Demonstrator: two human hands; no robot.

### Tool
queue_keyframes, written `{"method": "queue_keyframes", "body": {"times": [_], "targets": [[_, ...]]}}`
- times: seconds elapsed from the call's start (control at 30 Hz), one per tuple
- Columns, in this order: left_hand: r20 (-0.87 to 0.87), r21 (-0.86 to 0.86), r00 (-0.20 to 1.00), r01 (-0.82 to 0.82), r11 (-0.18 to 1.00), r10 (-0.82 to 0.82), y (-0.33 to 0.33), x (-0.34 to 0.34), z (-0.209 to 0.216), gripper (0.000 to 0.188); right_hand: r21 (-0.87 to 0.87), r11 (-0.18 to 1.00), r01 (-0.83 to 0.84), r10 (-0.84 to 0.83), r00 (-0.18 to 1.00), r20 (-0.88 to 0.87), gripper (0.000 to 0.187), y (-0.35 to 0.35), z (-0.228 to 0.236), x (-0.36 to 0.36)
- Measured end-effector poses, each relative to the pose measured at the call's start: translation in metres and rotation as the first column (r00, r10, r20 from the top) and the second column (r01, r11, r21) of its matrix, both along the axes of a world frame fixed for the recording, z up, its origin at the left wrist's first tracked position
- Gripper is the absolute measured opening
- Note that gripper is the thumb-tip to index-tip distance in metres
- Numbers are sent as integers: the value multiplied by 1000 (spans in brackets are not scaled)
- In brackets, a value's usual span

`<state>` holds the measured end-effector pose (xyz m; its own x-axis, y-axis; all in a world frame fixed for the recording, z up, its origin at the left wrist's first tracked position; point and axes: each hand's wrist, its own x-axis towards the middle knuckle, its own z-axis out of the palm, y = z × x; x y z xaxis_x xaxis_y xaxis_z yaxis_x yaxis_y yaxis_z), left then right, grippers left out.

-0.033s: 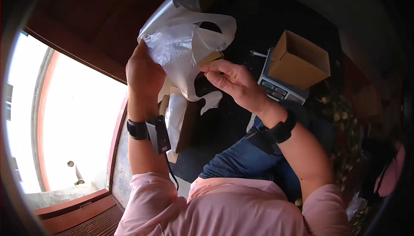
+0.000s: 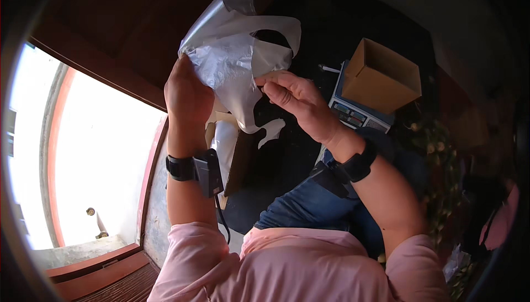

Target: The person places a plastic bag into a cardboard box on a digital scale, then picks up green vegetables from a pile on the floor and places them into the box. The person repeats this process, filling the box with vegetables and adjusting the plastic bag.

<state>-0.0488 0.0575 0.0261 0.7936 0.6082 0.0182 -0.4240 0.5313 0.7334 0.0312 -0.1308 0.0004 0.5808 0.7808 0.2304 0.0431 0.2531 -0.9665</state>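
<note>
A white plastic carrier bag [image 2: 221,53] with loop handles hangs in front of me, spread between my hands. My left hand [image 2: 189,93] is closed on the bag's left edge. At its right side my right hand [image 2: 301,103] has its thumb and fingers drawn together against the bag's edge; the fingertips are partly hidden by the plastic. Below the bag stands an open cardboard box [image 2: 234,158] with white plastic in it, partly covered by my left forearm. What lies inside the carrier bag cannot be made out.
To the right, an open brown cardboard box [image 2: 381,81] rests on a weighing scale [image 2: 348,114] with a small display. Small round things, perhaps produce, lie in shadow at the far right [image 2: 436,147]. A bright opening with a reddish frame [image 2: 48,153] is on the left.
The bag and my left hand have shifted slightly right. My right hand has moved slightly left into the bag's edge, and the brown cardboard edge at its fingertips is out of sight.
</note>
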Motion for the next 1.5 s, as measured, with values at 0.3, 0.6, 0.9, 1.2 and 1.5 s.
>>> {"method": "queue_keyframes", "body": {"times": [0.3, 0.6, 0.9, 1.2, 1.5], "targets": [[-380, 137, 924, 110, 984, -50, -28, 33, -73, 34, -243, 953, 180, -228, 956, -183, 17, -3, -18, 32], [-354, -93, 892, 267, 959, -282, -124, 40, -78, 18, -256, 800, 542, -406, 804, 433, 18, -23, -47, 42], [-366, -57, 917, 146, 988, -157, -122, 38, -84, 24, -239, 958, 156, -268, 783, -561, 15, -51, -45, 41], [-147, -259, 985, 49, 965, -90, -68, 32, -103, 31, -160, 846, 508, -430, 474, -768, 16, -59, -65, 60], [-472, 792, 714, 86, 604, 517, -4, -39, -157, 30, 103, 726, 680, -644, 621, 446, 20, -53, -19, 94]]}}
